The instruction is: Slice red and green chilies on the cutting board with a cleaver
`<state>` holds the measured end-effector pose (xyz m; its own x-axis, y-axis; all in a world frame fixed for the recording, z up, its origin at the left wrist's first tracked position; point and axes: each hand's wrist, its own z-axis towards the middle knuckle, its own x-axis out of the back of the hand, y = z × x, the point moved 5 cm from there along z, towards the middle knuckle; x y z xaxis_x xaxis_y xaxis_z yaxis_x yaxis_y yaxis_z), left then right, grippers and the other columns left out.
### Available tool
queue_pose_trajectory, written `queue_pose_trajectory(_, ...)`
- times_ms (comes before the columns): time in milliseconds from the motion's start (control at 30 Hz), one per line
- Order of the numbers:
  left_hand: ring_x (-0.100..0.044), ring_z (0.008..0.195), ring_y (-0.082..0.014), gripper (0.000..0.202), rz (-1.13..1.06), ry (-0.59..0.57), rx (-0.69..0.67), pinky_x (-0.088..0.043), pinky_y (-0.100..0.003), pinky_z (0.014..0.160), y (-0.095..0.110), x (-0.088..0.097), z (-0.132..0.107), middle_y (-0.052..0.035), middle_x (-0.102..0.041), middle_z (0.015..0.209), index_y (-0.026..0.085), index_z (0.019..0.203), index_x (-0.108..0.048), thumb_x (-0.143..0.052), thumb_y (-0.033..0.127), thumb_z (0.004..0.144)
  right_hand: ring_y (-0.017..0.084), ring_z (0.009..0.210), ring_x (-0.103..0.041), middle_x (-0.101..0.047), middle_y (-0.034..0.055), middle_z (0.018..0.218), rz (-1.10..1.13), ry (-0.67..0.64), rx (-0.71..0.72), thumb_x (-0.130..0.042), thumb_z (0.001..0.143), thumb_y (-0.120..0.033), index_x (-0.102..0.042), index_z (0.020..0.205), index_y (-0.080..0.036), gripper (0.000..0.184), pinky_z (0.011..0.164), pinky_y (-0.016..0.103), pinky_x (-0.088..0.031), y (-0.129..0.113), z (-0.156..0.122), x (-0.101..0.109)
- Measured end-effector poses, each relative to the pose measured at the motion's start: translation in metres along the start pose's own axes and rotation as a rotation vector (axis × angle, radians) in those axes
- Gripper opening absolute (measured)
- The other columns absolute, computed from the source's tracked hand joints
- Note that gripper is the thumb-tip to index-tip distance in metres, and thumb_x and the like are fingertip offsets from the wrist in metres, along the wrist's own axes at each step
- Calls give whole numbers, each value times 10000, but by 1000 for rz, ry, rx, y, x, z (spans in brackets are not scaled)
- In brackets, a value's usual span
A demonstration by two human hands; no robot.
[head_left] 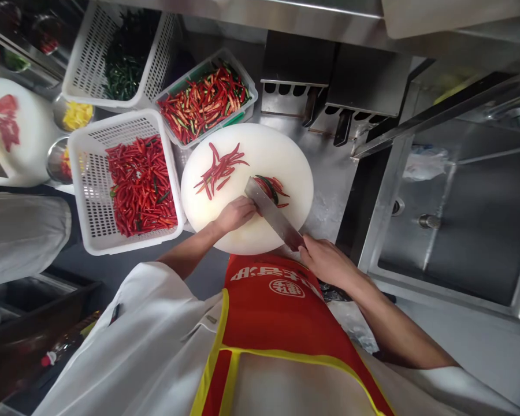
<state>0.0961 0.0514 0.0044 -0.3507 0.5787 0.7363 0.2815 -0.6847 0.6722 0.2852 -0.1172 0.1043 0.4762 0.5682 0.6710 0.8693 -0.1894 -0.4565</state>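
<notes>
My right hand [325, 259] is wrapped round the handle of a cleaver [276, 216], its blade slanting across the round white cutting board [294, 153]. Close beside the blade, my left hand [237, 214] presses down on the board with curled fingers on a red chili pepper, mostly hidden by the fingers and blade. Cut chilies [277, 186], red with a dark green one, lie just beyond the blade. Further left on the board is a loose pile of whole-looking red chilies [221, 167].
A white basket [81, 190] of red chilies stands left of the board. Behind it are a tub [253, 92] of cut chilies and a basket [86, 58] of green vegetables. Knife holders [292, 104] stand at the back; a sink [472, 231] is right. A co-worker's sleeve [23, 237] shows at left.
</notes>
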Motion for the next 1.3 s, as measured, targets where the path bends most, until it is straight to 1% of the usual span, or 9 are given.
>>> queue_pose_trajectory(133, -625, 1014, -197, 258, 5, 12, 13, -505, -366, 932, 2, 1, 2, -97, -682, 1057, 199, 1002, -688, -442, 267, 966, 228, 740, -643, -674, 81, 802, 12, -47, -16, -339, 1002, -248, -482, 963, -185, 161, 613, 318, -265, -4, 12, -3)
queue_pose_trajectory(300, -626, 1017, -200, 272, 59, -31, -9, -517, -359, 918, 6, 1, 2, -107, -677, 1073, 193, 971, -678, -424, 289, 971, 233, 746, -631, -667, 95, 796, -7, 48, -15, -377, 985, -219, -487, 991, -164, 122, 611, 308, -267, -12, 49, -8)
queue_pose_trajectory(467, -621, 1006, -201, 247, 78, 29, -21, -524, -357, 892, 5, 13, -3, -103, -671, 1058, 188, 993, -660, -424, 258, 973, 227, 755, -629, -648, 48, 761, 113, 56, -32, -391, 975, -261, -491, 895, -206, 139, 614, 291, -294, 11, 35, -5)
queue_pose_trajectory(633, -614, 940, -213, 192, 243, 369, 356, -529, -357, 847, -26, 72, -9, -99, -643, 945, 153, 960, -652, -472, 215, 943, 233, 749, -638, -652, 45, 746, 122, 81, 5, -377, 977, -267, -499, 872, -215, 169, 620, 301, -293, 11, 7, -11)
queue_pose_trajectory(733, -625, 883, -234, 165, 353, 239, 523, -531, -357, 796, -40, 88, -8, -95, -629, 894, 149, 920, -674, -511, 172, 906, 234, 763, -646, -671, 48, 773, 92, 17, 35, -364, 984, -258, -516, 882, -213, 188, 628, 304, -287, 7, 7, -17)
queue_pose_trajectory(833, -629, 831, -234, 183, 381, 62, 497, -529, -348, 746, -36, 79, -7, -100, -622, 874, 142, 840, -680, -507, 153, 900, 243, 788, -650, -683, 57, 812, 95, 23, -17, -387, 978, -273, -533, 914, -212, 171, 626, 301, -290, 15, 15, -13)
queue_pose_trajectory(967, -625, 903, -213, 207, 305, -45, 208, -531, -327, 796, -7, 44, -7, -97, -630, 958, 158, 930, -683, -478, 178, 940, 242, 741, -635, -650, 48, 732, 68, 95, -98, -403, 972, -279, -517, 890, -208, 158, 604, 301, -273, 21, 25, -1)
queue_pose_trajectory(1100, -618, 937, -207, 257, 262, -17, 58, -535, -332, 806, 11, 16, -11, -102, -640, 1014, 155, 978, -659, -413, 226, 987, 230, 732, -632, -646, 41, 723, 36, 73, -42, -399, 979, -264, -512, 881, -208, 160, 609, 303, -261, 5, 20, 8)
queue_pose_trajectory(1300, -625, 949, -201, 265, 208, 54, 10, -550, -340, 809, 12, 11, -12, -105, -654, 1041, 154, 987, -643, -388, 227, 1000, 231, 762, -648, -653, 34, 728, 17, -48, 6, -371, 990, -248, -519, 932, -206, 165, 619, 301, -281, 0, -2, 15)
